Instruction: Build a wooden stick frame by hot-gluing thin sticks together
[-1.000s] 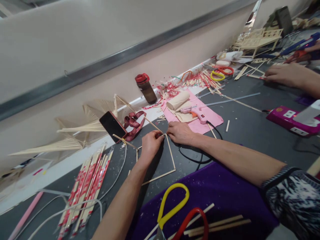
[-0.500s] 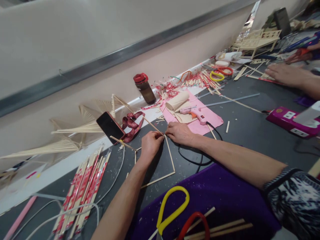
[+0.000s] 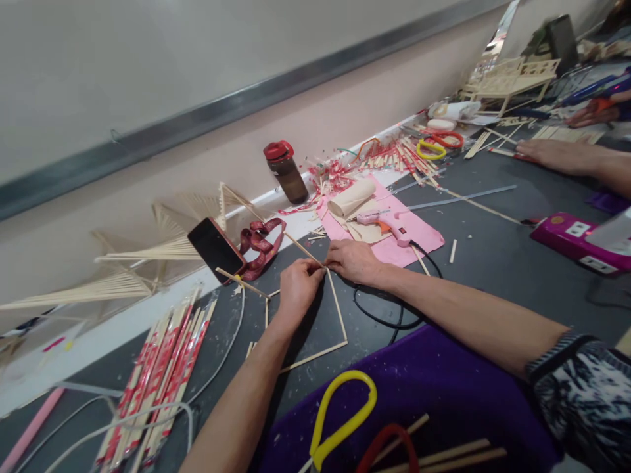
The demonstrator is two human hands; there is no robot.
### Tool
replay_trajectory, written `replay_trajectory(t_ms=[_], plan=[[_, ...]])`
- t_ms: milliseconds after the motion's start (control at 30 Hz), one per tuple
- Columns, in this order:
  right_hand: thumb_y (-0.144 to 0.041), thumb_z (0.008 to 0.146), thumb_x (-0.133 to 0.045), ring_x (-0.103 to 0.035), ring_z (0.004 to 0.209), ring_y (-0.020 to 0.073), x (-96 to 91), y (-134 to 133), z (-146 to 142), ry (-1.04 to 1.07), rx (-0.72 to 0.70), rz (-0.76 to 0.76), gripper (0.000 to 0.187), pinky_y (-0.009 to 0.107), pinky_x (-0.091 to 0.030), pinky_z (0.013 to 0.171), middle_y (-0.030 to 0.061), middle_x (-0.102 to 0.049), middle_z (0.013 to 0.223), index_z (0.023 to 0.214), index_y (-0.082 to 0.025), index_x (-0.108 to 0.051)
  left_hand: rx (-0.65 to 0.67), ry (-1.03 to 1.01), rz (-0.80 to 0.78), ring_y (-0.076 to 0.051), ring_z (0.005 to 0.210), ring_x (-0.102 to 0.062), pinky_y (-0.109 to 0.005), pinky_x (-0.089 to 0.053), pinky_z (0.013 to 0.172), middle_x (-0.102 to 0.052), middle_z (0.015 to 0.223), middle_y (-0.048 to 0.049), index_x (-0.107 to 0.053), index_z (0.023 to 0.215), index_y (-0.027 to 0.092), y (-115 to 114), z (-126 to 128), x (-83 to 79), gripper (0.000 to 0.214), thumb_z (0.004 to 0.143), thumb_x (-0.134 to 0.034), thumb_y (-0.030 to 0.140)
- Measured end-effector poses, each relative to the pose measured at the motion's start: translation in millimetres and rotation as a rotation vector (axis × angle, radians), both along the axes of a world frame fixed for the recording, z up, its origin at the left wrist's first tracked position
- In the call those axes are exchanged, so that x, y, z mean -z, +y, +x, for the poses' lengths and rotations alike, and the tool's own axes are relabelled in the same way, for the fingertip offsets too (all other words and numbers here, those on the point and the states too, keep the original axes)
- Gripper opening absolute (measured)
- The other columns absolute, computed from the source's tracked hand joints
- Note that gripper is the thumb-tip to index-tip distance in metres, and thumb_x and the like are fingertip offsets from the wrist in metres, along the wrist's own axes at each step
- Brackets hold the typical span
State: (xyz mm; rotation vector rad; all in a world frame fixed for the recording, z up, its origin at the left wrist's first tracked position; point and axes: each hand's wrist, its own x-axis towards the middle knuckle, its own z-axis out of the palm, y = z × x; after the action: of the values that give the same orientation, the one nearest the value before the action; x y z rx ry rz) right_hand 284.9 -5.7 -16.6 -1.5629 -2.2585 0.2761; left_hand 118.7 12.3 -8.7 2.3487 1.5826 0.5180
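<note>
On the dark table lies a frame of thin wooden sticks point(image 3: 337, 306), with two posts rising from its corners. My left hand point(image 3: 300, 289) pinches the far right corner, where an upright wooden stick point(image 3: 304, 249) meets the frame. From the other side, my right hand point(image 3: 355, 261) has its fingertips closed on the same joint. Both hands nearly touch there, and the joint itself is partly hidden by the fingers. Left of my hands, another stick point(image 3: 241, 282) slants up from a corner. Behind my right hand, a pink glue gun point(image 3: 387, 222) rests on a pink cloth point(image 3: 428, 242).
Packaged chopsticks point(image 3: 160, 374) and a white cable lie at left. A phone point(image 3: 215, 248), a ribbon and a bottle point(image 3: 286, 172) stand toward the wall. Yellow-handled scissors point(image 3: 345, 433) sit on purple material in front. At right are a magenta power strip point(image 3: 574, 240) and another person's hand point(image 3: 555, 154).
My hands keep their grip at the corner joint with almost no movement. The view shifts slightly. At right, the other person's hand has drawn back slightly, showing a row of sticks.
</note>
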Motion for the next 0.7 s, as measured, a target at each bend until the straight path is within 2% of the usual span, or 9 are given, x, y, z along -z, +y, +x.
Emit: replay_trajectory(t_ms=[700], plan=[[-0.024,0.087,-0.046,-0.057,0.091,0.0156,1.2,6.3,-1.8,-0.009,-0.052,0.016,0.023,0.024,-0.035,0.064,0.0038,-0.063,0.098,0.091,-0.021,-0.069,-0.035,0.007,0.013,-0.02,0.081,-0.066,-0.029,-0.046,0.077,-0.073,0.086,-0.0044,-0.073,0.083,0.022,-3.7,2.0,0.6,0.018,0.075,-0.059,0.03]])
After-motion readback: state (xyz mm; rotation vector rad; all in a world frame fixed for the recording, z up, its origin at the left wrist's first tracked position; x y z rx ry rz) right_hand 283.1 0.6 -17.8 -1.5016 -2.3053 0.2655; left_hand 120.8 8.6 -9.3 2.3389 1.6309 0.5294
